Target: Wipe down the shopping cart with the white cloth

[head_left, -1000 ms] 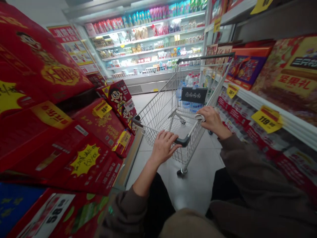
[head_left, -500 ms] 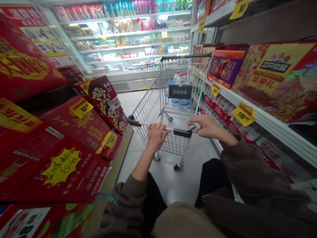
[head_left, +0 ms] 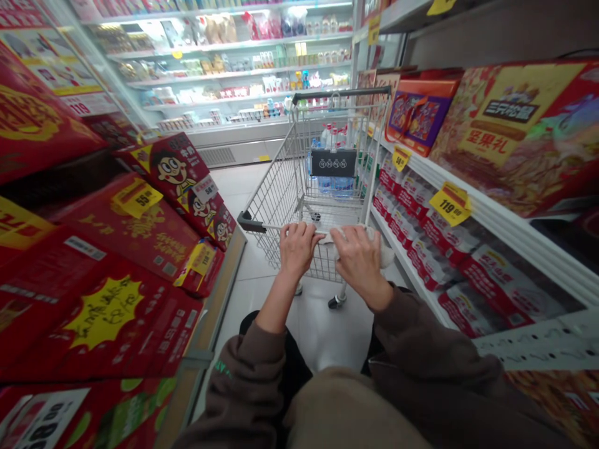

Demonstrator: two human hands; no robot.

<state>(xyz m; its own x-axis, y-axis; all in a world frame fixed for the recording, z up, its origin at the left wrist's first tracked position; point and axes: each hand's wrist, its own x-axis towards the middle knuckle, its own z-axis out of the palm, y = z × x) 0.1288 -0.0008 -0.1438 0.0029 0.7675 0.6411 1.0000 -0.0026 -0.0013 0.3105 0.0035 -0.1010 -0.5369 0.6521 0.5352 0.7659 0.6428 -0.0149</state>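
Note:
A small wire shopping cart (head_left: 285,187) stands in the aisle in front of me, with water bottles (head_left: 333,140) showing through its far end. My left hand (head_left: 296,246) is wrapped round the cart's handle bar (head_left: 251,223). Beside it, my right hand (head_left: 359,262) presses a white cloth (head_left: 384,254) onto the same bar, its fingers closed over the cloth. The right end of the bar is hidden under that hand and cloth.
Red gift boxes (head_left: 140,231) with yellow price tags are stacked along the left. Shelves (head_left: 496,218) of boxed goods with yellow price labels line the right. An open chiller (head_left: 234,68) crosses the far end of the aisle. Pale tiled floor (head_left: 318,330) lies under the cart.
My right hand with the cloth has slid left along the handle bar towards my left hand. The cart has swung round to stand straight ahead of me. My left hand has shifted its hold along the bar.

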